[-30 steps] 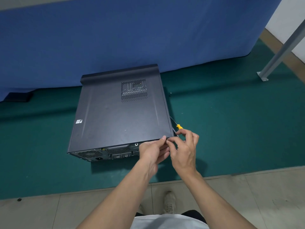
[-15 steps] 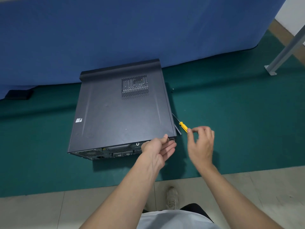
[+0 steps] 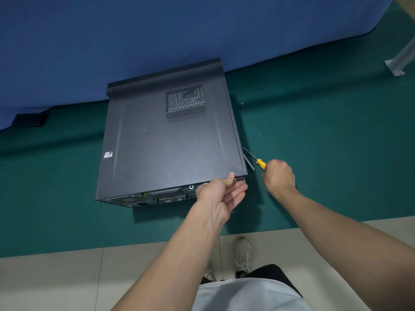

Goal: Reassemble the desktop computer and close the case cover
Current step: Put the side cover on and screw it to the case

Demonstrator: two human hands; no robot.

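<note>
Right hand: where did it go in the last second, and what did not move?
The right hand left the corner of the computer case, moved right and now grips the yellow screwdriver. The left hand stayed at that corner, thumb on the cover edge.

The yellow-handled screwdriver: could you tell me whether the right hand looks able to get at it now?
Probably yes. The right hand is at the handle end of the screwdriver, curled, with nothing between them; the computer case lies clear to the left.
</note>
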